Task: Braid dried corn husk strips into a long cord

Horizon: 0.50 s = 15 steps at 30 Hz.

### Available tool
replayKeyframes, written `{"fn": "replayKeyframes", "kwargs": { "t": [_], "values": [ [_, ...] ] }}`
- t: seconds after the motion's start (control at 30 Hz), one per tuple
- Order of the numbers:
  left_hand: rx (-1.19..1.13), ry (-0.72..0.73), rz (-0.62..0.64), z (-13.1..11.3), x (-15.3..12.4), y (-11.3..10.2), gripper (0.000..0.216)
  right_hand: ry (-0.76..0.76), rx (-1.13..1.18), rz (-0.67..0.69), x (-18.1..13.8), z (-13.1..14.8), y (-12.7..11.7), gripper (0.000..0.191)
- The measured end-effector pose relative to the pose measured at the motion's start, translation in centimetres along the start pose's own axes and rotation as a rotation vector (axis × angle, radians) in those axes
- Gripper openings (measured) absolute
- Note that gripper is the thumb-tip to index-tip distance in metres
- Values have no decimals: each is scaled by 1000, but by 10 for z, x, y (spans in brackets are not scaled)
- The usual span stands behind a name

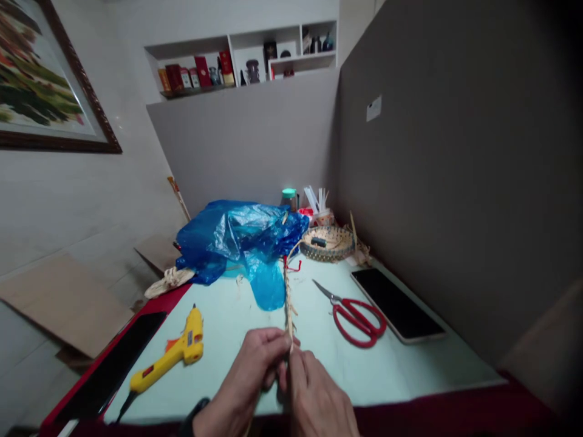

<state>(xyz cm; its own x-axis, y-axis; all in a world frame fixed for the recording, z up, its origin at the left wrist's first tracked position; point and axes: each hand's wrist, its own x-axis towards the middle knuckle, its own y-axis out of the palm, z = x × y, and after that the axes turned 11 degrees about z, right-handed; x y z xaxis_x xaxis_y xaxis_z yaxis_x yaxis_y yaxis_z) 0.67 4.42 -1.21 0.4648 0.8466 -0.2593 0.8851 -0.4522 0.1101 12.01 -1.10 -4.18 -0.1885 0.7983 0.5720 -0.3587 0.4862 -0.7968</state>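
Note:
A narrow braid of pale straw-like fibre runs away from me down the middle of the table, with short loose ends sticking out along its right side. Near its close end, my left hand pinches it between thumb and fingers. Just to the right, my right hand is closed on the same braid, its fingertips almost touching the left ones. At the far end, a red cord or clip lies by the braid. The strands below my hands are mostly hidden.
Red-handled scissors and a phone lie at right. A yellow glue gun and a dark flat panel are at left. Behind are a blue plastic bag, a woven basket and a green-lidded jar. Grey partitions stand around.

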Motion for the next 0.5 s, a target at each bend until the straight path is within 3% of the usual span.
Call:
{"fn": "replayKeyframes", "kwargs": {
  "t": [0.07, 0.13, 0.23, 0.37, 0.5],
  "values": [
    [17, 37, 6, -1, -3, -2, 19, 22, 63, 114, -1, 2, -14, 34],
    [46, 38, 12, -2, -4, -2, 17, 53, 178, 235, 3, -3, -30, 23],
    [-28, 82, 24, -5, -5, -1, 11, 152, 239, 248, 14, -13, -43, 19],
    [-91, 87, 59, -7, -7, -4, 9, 158, 339, 438, 19, -18, -37, 17],
    [-125, 85, 80, -8, -7, -5, 12, 178, 429, 433, 17, -15, -29, 19]
  ]
}}
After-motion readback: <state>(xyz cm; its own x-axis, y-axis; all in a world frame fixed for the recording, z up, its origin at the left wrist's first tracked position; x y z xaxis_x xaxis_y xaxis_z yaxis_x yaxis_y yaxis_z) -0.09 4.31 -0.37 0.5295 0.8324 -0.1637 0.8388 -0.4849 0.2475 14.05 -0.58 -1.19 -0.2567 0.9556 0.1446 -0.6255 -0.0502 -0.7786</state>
